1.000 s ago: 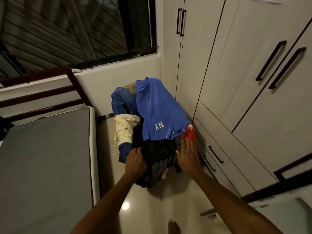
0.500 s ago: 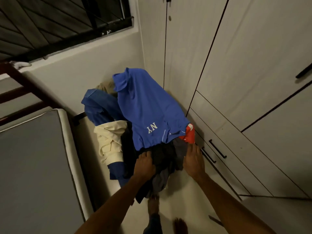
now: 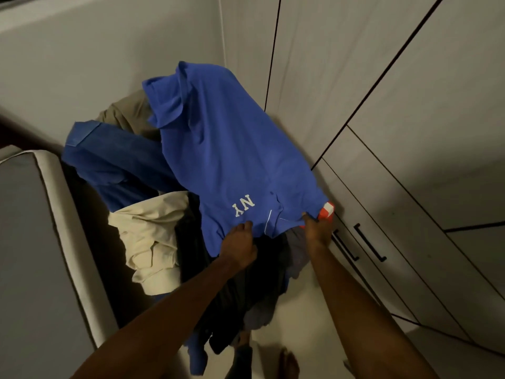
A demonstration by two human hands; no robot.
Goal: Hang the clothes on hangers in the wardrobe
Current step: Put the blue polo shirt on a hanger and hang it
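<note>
Clothes (image 3: 175,214) lie heaped in a tall pile on the floor (image 3: 314,318), in the gap between the bed (image 3: 41,242) and the wardrobe (image 3: 382,132). On top is a blue shirt (image 3: 232,160) with white "NY" lettering, draped over the pile's wardrobe side. Beneath and beside it toward the bed sit a darker blue garment (image 3: 114,165), a cream garment (image 3: 153,236), an olive one (image 3: 128,113) at the far side, and dark fabric (image 3: 232,305) hanging down the near side. A bit of orange-and-white cloth (image 3: 326,212) peeks out at the shirt's corner nearest the wardrobe drawers.

Both hands are at the shirt's near hem. The left hand (image 3: 239,247) has its fingers (image 3: 244,227) curled at the hem just below the lettering, gripping the blue fabric. The right hand (image 3: 317,231) pinches the hem's corner next to the orange cloth, fingertips closed tightly on the shirt. The wardrobe doors are closed, and two black drawer handles (image 3: 358,243) show just beside the right hand.
</note>
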